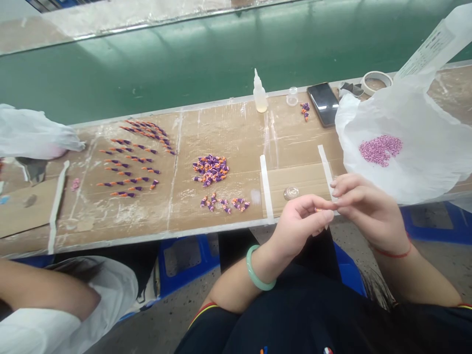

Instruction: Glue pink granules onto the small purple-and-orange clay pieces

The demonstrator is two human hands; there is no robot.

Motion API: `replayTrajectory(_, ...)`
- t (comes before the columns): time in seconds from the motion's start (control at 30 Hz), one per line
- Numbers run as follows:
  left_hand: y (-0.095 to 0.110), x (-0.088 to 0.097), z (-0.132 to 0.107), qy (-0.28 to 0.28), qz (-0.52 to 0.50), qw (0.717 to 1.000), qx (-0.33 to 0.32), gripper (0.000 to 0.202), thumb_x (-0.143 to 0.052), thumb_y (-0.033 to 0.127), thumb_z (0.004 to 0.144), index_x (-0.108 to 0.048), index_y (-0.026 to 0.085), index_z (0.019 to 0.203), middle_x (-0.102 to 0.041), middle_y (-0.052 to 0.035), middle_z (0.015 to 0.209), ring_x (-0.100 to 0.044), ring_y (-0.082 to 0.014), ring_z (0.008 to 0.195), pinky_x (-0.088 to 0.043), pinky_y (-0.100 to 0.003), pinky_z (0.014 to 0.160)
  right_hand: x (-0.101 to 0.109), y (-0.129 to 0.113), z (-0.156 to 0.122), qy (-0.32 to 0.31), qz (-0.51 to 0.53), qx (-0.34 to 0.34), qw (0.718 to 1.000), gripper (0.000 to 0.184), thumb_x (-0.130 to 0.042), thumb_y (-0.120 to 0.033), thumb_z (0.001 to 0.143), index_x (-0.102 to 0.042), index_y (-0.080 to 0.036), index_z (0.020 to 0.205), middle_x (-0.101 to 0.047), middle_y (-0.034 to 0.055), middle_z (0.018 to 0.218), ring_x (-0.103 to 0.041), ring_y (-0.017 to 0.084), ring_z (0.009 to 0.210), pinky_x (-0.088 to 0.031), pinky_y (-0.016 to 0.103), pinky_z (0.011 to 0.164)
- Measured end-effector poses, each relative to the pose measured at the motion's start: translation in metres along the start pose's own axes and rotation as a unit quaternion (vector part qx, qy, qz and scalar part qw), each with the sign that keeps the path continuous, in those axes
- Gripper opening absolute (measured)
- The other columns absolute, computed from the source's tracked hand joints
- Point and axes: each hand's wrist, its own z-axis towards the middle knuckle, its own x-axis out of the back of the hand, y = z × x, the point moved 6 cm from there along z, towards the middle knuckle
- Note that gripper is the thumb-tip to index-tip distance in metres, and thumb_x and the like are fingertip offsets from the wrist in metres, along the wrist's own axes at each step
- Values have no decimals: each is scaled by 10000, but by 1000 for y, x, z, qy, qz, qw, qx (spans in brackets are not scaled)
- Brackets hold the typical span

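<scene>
My left hand (300, 221), with a pale green bangle at its wrist, is closed in a pinch over the table's front edge. A speck of orange shows between its thumb and fingers; the rest of that small piece is hidden. My right hand (372, 211) meets it from the right, fingertips drawn together at the left fingertips; what they pinch is too small to make out. Just beyond my left hand a small clear round dish (291, 193) sits on a cardboard sheet (298, 174). Small purple-and-orange pieces lie in a heap (211, 170), with several more (224, 204) nearer me.
A white plastic bag (424, 147) bears tiny pink pieces (381, 150). Along the back are a dropper bottle (260, 93), a clear cup (292, 97), a phone (323, 104) and a tape roll (376, 82). Rows of pieces (127, 170) lie left, near another person's arm (47, 290).
</scene>
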Motion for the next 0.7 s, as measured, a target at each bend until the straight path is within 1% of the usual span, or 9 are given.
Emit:
replayTrajectory(0.1,1,1,1,12,1,1000,-21,275,-835,373,756,-699,146,829,-552,45,569,-444,-56,501,-366,-211,502,-7,19,-11,46,111,-96,988,75,-718,-202,884,-732,-274,873,-664,32,922,-651,215,1057,-551,428,970)
replayTrajectory(0.17,2,2,2,10,9,1000,-28,280,-834,382,761,-691,148,816,-557,43,568,-451,-59,502,-369,-213,500,-10,25,-16,67,136,-125,980,67,-741,-219,873,-752,-285,870,-676,30,927,-652,219,1077,-546,438,989)
replayTrajectory(0.23,4,2,3,9,19,999,-29,293,-824,403,773,-677,151,793,-546,45,556,-446,-61,494,-363,-214,491,-9,24,-18,78,124,-121,982,118,-744,-190,868,-769,-302,896,-690,21,935,-649,212,1090,-529,441,1021)
replayTrajectory(0.3,7,2,3,5,30,999,-34,303,-814,417,785,-665,154,773,-535,47,547,-445,-62,492,-365,-217,492,-9,17,-16,80,88,-101,988,194,-734,-140,865,-778,-315,936,-702,13,939,-645,209,1095,-516,443,1036)
replayTrajectory(0.4,9,2,5,7,43,998,-52,308,-807,423,793,-656,157,762,-523,49,545,-456,-70,515,-390,-227,527,-9,5,-12,80,29,-73,994,250,-724,-92,855,-779,-314,957,-716,9,926,-647,211,1070,-530,437,1001)
replayTrajectory(0.5,7,4,6,25,46,997,-63,317,-802,431,793,-647,157,754,-502,54,540,-448,-73,529,-387,-227,540,-11,-2,-12,83,-9,-53,995,259,-715,-78,858,-773,-307,964,-719,4,923,-644,197,1030,-537,404,959)
replayTrajectory(0.57,4,6,6,34,45,996,-63,316,-797,425,793,-637,156,745,-492,55,543,-430,-71,526,-369,-222,530,-13,-1,-14,79,-17,-62,995,254,-685,-96,889,-766,-300,1018,-713,17,984,-639,191,1022,-537,381,920)
replayTrajectory(0.63,4,7,4,41,50,996,-67,297,-782,405,802,-629,158,739,-486,55,552,-413,-68,525,-358,-219,526,-10,1,-16,90,-8,-85,992,230,-626,-132,934,-743,-277,1069,-690,40,1042,-637,193,1000,-534,369,868)
replayTrajectory(0.7,8,8,3,48,70,993,-83,268,-760,381,816,-626,162,737,-489,53,568,-410,-70,534,-365,-221,536,-7,2,-16,89,-8,-104,991,175,-580,-158,956,-709,-245,1037,-668,48,1005,-632,185,929,-524,344,795)
